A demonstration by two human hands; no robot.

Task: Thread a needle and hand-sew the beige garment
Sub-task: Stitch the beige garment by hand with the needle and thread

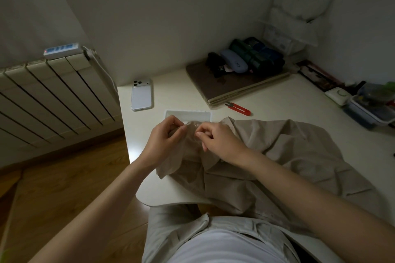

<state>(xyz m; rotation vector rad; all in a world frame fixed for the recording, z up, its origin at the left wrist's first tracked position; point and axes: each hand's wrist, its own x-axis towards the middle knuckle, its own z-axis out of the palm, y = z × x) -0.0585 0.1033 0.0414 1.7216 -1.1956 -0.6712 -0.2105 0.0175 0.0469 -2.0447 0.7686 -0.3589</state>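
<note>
The beige garment lies crumpled over the white table, spilling off the near edge toward my lap. My left hand grips a raised fold of the garment at its far left corner, fingers curled round the cloth. Just to the right, my right hand hovers over the same fold with fingers curled in a pinch at the fabric. The needle and thread are too small and the light too dim to make out.
A clear flat packet lies just beyond my hands. Red thread snips sit to its right, a white phone to its left. Laptop with pouches, and storage boxes at the right edge. A radiator stands left.
</note>
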